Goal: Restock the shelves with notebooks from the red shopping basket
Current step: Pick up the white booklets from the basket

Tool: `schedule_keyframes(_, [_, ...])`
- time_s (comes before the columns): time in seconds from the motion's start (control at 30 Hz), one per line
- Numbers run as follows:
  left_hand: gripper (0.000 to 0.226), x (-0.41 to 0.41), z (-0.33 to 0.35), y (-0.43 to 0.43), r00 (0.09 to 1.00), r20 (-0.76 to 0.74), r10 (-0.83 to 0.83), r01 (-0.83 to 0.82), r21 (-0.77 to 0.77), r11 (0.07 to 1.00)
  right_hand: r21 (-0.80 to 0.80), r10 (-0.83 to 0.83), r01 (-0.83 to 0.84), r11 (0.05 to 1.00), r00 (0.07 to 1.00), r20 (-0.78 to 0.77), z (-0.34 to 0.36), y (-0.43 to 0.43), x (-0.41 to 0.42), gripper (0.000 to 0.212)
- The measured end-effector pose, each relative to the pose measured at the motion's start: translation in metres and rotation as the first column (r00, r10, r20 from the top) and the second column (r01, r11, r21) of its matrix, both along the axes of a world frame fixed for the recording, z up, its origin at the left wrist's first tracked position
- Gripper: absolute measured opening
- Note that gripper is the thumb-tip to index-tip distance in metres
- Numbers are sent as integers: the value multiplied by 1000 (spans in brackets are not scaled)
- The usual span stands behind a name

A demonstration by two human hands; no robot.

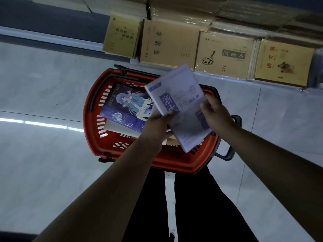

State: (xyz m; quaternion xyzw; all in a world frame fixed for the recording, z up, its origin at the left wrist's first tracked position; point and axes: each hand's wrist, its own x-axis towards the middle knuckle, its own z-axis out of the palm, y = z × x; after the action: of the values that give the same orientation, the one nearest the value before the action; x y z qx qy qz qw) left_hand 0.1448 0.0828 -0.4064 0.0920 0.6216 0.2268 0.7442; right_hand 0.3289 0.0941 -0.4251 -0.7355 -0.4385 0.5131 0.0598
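Holding a pale notebook (pixel 178 105) between them, both hands are over the red shopping basket (pixel 94 137): the left hand (pixel 157 126) has its grip pinched on the notebook's near edge, and the right hand (pixel 216 114) has its grip curled over the far side, thumb on the cover. The notebook is lifted and tilted, clear of the basket's contents. Below it, inside the basket, lies a purple illustrated notebook (pixel 125 105) on top of at least one more pale book, so stock remains to be moved. The basket stands on the tiled floor (pixel 43 84) just in front of the low shelf (pixel 227 77), where brown-covered exercise books (pixel 167 42) stand in a row facing out.

The step in hand looks like the carry from basket to shelf. The next move likely calls for turning the notebook to match the row and finding its slot; none matching its cover shows here.
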Motion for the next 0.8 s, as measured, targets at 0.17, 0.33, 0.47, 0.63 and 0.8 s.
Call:
schedule_keyframes(0.17, [16, -13, 20, 14, 999, -43, -10, 15, 108, 994, 74, -103, 103, 992, 995, -4, 30, -1, -9, 34])
schedule_keyframes(0.33, [13, -27, 51, 25, 997, -70, -8, 22, 206, 978, 119, -187, 193, 974, 980, -62, 63, 1, -22, 30])
schedule_keyframes(0.47, [20, -39, 78, 33, 997, -75, -18, 38, 273, 961, 194, -229, 242, 951, 970, -83, 92, 1, -33, 29])
schedule_keyframes(0.63, [21, -48, 113, 47, 996, -65, -55, 76, 369, 927, 244, -318, 362, 900, 926, -203, 129, -4, -39, 26])
schedule_keyframes(0.8, [20, -42, 147, 53, 992, -89, -84, 113, 390, 914, 300, -367, 425, 854, 901, -233, 159, -13, -36, 24])
